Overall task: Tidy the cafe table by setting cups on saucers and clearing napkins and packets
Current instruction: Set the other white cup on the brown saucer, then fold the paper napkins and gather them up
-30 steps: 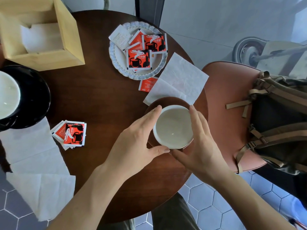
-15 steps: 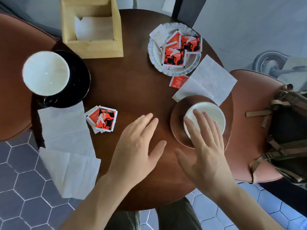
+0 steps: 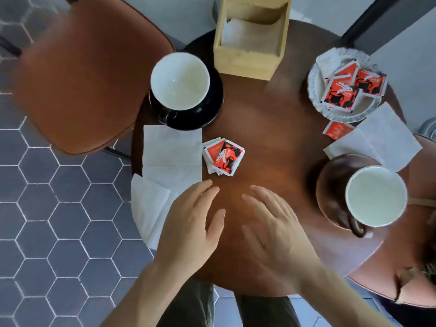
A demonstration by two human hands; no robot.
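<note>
A brown cup [image 3: 375,197] stands on its brown saucer [image 3: 330,192] at the table's right edge. A black cup [image 3: 180,81] sits on a black saucer [image 3: 210,109] at the far left. A small stack of red packets [image 3: 224,156] lies mid-table, beside white napkins [image 3: 172,152] that hang over the left edge. Another napkin [image 3: 382,140] and a red packet [image 3: 337,132] lie near a white plate [image 3: 316,100] of packets. My left hand [image 3: 193,223] and my right hand [image 3: 276,225] hover flat over the near table, fingers straight, holding nothing.
A wooden napkin box [image 3: 250,60] stands at the back of the round dark table [image 3: 271,119]. A brown chair [image 3: 77,74] is at the left, another chair [image 3: 420,267] with a bag strap at the right. Hexagon floor tiles lie below.
Both hands have let go of the brown cup on its saucer and drawn back leftward to the near middle of the table. My view has swung left.
</note>
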